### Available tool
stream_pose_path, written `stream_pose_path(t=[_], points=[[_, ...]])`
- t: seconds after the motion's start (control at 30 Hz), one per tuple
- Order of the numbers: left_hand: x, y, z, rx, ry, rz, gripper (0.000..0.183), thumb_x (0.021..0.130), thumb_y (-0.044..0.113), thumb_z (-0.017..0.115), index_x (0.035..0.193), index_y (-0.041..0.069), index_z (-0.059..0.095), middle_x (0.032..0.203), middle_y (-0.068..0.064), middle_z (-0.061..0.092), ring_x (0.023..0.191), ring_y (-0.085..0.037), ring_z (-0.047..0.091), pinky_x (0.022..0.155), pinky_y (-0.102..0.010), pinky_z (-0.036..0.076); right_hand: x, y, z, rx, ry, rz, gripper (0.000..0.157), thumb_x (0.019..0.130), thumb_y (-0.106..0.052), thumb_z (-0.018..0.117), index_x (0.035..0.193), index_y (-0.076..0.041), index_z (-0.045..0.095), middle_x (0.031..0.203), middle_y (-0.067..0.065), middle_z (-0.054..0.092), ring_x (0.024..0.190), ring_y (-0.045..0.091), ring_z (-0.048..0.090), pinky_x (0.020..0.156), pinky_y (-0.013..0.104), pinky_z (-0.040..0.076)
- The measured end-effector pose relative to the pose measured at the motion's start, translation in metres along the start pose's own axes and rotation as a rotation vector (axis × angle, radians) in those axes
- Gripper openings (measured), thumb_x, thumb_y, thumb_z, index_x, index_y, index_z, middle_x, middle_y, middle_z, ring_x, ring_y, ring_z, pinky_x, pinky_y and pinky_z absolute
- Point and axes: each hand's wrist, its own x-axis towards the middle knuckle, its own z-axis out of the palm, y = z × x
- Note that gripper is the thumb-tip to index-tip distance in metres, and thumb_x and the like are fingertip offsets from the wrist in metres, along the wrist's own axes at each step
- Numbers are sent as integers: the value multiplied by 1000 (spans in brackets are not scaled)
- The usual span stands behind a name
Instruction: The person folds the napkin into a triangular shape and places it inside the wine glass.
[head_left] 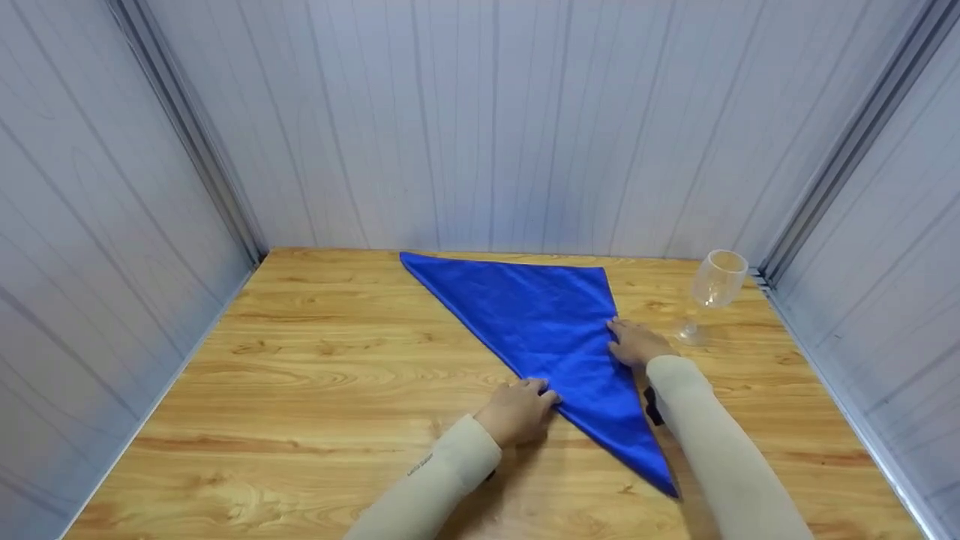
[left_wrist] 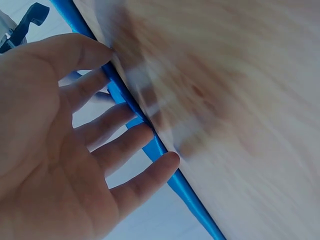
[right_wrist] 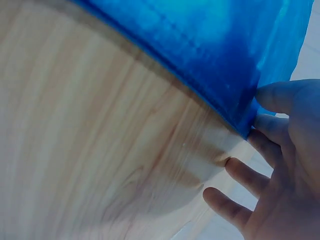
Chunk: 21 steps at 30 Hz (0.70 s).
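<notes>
- Across the bench (head_left: 315,375), right of its middle and reaching close to the back wall (head_left: 487,135), the blue cloth (head_left: 517,307) lies flat as a triangle.
- Its long edge, the longest axis, runs on a slant from the far left corner to the near right corner; the shorter right edge runs from the far right corner down to that same near corner.
- The left hand (head_left: 519,412) is at about the middle of the long edge. Its fingers (left_wrist: 129,145) look extended and unclenched, tips touching the edge; from there the cloth spreads forward and to the right.
- The right hand (head_left: 637,343) is at the right edge, farther forward. Its fingers (right_wrist: 247,177) are spread and loose, thumb and forefinger touching the cloth, which extends leftward from them.
- Between the hands, the cloth narrows toward its near right corner; the far right corner is plainly nearer the right hand.
- Beyond the right hand, to its right and forward, a wine glass (head_left: 720,279) stands upright, apart from the cloth; the right hand is nearer it.
</notes>
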Motion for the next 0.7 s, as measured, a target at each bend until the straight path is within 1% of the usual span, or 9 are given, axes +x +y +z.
stream_pose_path(t=[0.13, 0.3, 0.47, 0.6, 0.7], points=[[0, -1, 2, -7, 23, -4, 32, 99, 31, 61, 130, 24, 63, 135, -2, 58, 124, -22, 55, 89, -43, 52, -3, 1, -1, -13, 11, 3, 56, 105, -22, 41, 155, 2, 30, 160, 25, 24, 145, 48, 18, 116, 59, 16], [0, -2, 0, -20, 18, -9, 33, 97, 31, 63, 129, 24, 62, 133, -2, 58, 123, -23, 55, 92, -43, 49, -5, -2, -4, -21, 5, 48, 56, 104, -21, 42, 154, 3, 32, 158, 27, 27, 145, 47, 22, 115, 60, 18], [0, -4, -1, -28, 12, -16, 31, 97, 30, 61, 127, 23, 62, 130, -3, 59, 119, -23, 57, 90, -43, 50, -7, -8, -6, -62, 21, 65, 53, 103, -20, 44, 150, 4, 39, 152, 28, 36, 139, 48, 33, 110, 61, 29], [2, -7, 1, -12, 4, -30, 33, 95, 32, 63, 127, 23, 61, 128, -2, 59, 117, -22, 58, 87, -43, 51, -7, -10, -7, -95, 48, 61, 50, 101, -19, 46, 145, 3, 47, 146, 28, 45, 134, 48, 42, 104, 62, 38], [4, -8, 2, -1, 3, -37, 36, 93, 35, 65, 127, 24, 61, 126, 0, 59, 116, -22, 58, 85, -42, 51, -7, -10, -7, -112, 60, 56, 48, 99, -18, 48, 143, 3, 51, 143, 28, 49, 130, 47, 46, 100, 62, 41]])
